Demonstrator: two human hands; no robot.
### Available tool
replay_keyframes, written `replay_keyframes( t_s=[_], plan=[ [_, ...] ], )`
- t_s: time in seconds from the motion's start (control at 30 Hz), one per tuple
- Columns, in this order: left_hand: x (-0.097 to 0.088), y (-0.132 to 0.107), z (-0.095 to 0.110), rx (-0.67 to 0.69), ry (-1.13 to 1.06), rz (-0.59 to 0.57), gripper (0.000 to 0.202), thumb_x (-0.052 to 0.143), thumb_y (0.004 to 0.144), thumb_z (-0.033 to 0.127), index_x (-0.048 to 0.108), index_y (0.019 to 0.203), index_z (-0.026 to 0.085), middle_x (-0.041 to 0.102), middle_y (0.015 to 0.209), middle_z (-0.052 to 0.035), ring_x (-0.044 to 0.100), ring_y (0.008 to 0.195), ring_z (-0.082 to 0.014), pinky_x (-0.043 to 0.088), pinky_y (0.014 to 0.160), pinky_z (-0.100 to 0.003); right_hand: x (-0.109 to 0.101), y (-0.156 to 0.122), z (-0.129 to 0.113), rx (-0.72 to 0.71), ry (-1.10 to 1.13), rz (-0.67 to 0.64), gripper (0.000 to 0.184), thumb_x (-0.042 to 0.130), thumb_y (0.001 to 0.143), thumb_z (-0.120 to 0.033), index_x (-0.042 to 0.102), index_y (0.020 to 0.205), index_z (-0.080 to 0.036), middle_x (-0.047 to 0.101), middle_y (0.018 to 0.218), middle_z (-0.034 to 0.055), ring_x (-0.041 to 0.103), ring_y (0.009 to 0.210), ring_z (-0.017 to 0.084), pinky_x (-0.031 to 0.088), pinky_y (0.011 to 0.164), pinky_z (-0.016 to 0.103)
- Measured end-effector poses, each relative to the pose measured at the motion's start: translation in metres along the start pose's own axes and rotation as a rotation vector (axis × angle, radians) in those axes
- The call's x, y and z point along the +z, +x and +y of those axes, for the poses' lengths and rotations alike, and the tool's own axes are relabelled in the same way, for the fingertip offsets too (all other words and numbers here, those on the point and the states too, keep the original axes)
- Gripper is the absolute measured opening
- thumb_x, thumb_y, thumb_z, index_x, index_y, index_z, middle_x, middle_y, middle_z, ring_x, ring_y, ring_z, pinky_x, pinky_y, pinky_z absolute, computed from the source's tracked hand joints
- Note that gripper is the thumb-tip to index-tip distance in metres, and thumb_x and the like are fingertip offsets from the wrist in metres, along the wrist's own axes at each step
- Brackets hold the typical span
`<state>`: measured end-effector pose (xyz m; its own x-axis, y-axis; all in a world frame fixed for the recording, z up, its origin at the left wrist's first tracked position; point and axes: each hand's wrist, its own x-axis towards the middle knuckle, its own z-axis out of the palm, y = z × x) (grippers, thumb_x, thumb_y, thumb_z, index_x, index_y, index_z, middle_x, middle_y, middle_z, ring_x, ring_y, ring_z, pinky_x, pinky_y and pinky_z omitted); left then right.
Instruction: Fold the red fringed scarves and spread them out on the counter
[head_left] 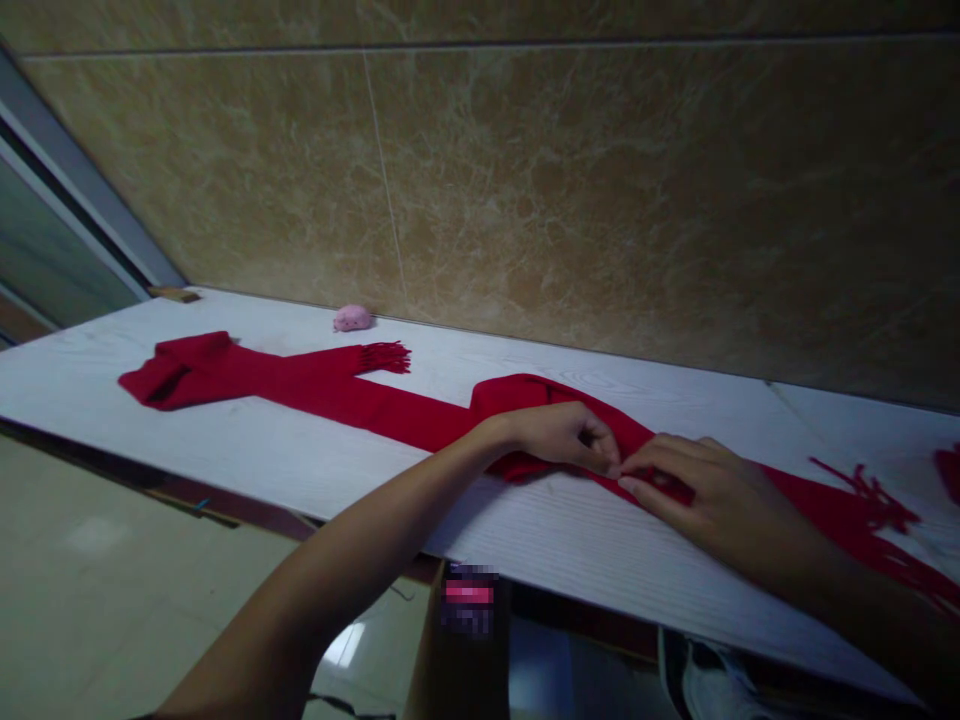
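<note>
A long red scarf [405,412] lies stretched along the white tabletop, folded over on itself at its left part. One fringed end [388,356] points right near the middle left, and more fringe shows at the right. My left hand [566,435] rests over a bunched part of the scarf, its thumb and fingers pinched on the near edge. Close beside it, almost touching fingertips, my right hand [694,490] pinches the same edge between thumb and fingers. The cloth between the fingertips is mostly hidden.
A small pink toy-like object [352,318] sits at the back by the tiled wall [525,180]. A small wooden piece [175,295] lies at the far left corner. Another red item [948,472] is cut off at the right edge. Below the table's front edge are shoes [716,680].
</note>
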<state>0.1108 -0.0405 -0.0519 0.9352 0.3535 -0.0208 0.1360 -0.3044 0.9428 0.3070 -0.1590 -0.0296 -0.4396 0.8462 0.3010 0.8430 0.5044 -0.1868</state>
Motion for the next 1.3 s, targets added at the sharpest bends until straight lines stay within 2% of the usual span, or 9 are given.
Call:
replay_keyframes(
  t_s=[0.13,0.3,0.5,0.77,1.0,1.07,1.13,1.2,1.3],
  plan=[
    [0.0,-0.001,0.005,-0.036,-0.041,0.043,0.009,0.074,0.082,0.026,0.076,0.085,0.018,0.072,0.08,0.0001,0.061,0.073,-0.0107,0.046,0.071,-0.024,0.002,-0.002,0.0,-0.105,-0.111,0.07,0.021,0.049,0.099,-0.029,0.068,0.091,-0.024,0.072,0.09,0.0045,0.066,0.08,0.021,0.047,0.072,0.036],
    [-0.001,0.005,0.002,-0.056,-0.199,0.095,0.005,0.074,0.081,0.021,0.075,0.082,0.016,0.07,0.077,0.0015,0.058,0.071,-0.0085,0.044,0.073,-0.023,0.008,-0.005,0.002,-0.168,-0.285,0.066,0.017,0.053,0.098,-0.025,0.068,0.092,-0.022,0.069,0.09,0.0058,0.063,0.083,0.022,0.042,0.074,0.038],
    [-0.002,0.005,0.003,-0.15,-0.408,0.111,0.026,0.083,0.073,0.039,0.074,0.08,0.016,0.062,0.069,0.0042,0.049,0.061,-0.0062,0.038,0.06,-0.021,0.013,-0.006,0.01,-0.127,-0.375,0.103,0.019,0.049,0.098,-0.023,0.066,0.105,-0.02,0.07,0.091,0.0063,0.063,0.082,0.025,0.041,0.073,0.039],
    [-0.002,0.005,0.0,-0.183,-0.428,0.101,0.038,0.087,0.069,0.047,0.072,0.083,0.015,0.06,0.067,0.0052,0.049,0.058,-0.0047,0.037,0.055,-0.018,0.007,-0.007,0.011,-0.177,-0.372,0.064,0.025,0.044,0.1,-0.015,0.064,0.086,-0.02,0.066,0.085,0.0056,0.061,0.081,0.023,0.037,0.073,0.037],
    [-0.002,0.005,-0.009,-0.188,-0.438,0.115,0.042,0.09,0.065,0.048,0.072,0.082,0.014,0.062,0.071,0.0041,0.05,0.058,-0.0038,0.038,0.053,-0.017,0.012,-0.01,0.017,-0.222,-0.322,0.199,0.021,0.046,0.1,-0.016,0.06,0.084,-0.02,0.065,0.079,0.0009,0.058,0.074,0.021,0.036,0.071,0.036],
    [-0.004,0.004,-0.01,-0.197,-0.46,0.124,0.043,0.092,0.064,0.046,0.071,0.082,0.013,0.062,0.07,0.0041,0.051,0.057,-0.0033,0.039,0.054,-0.016,0.012,-0.012,0.017,-0.219,-0.306,0.197,0.017,0.049,0.099,-0.015,0.061,0.088,-0.02,0.067,0.085,0.0014,0.06,0.077,0.021,0.036,0.072,0.035],
    [-0.005,0.005,-0.011,-0.211,-0.486,0.127,0.043,0.094,0.061,0.042,0.072,0.083,0.012,0.064,0.07,0.0038,0.053,0.057,-0.0031,0.041,0.055,-0.015,0.014,-0.014,0.017,-0.228,-0.288,0.212,0.013,0.051,0.098,-0.014,0.063,0.101,-0.018,0.071,0.099,0.0035,0.063,0.086,0.021,0.037,0.075,0.035],
    [-0.006,0.005,-0.012,-0.217,-0.509,0.12,0.045,0.096,0.058,0.038,0.072,0.087,0.012,0.067,0.073,0.0023,0.057,0.058,-0.0038,0.044,0.056,-0.015,0.017,-0.016,0.016,-0.235,-0.274,0.223,0.02,0.055,0.096,-0.013,0.063,0.114,-0.016,0.072,0.111,0.0057,0.065,0.094,0.021,0.038,0.078,0.035],
    [-0.005,0.006,-0.014,-0.221,-0.528,0.128,0.048,0.098,0.056,0.03,0.072,0.093,0.012,0.071,0.077,0.0001,0.061,0.06,-0.0051,0.046,0.057,-0.016,0.023,-0.016,0.016,-0.208,-0.286,0.198,0.023,0.059,0.094,-0.011,0.064,0.117,-0.014,0.073,0.11,0.0065,0.066,0.092,0.022,0.036,0.077,0.035]
  ],
)
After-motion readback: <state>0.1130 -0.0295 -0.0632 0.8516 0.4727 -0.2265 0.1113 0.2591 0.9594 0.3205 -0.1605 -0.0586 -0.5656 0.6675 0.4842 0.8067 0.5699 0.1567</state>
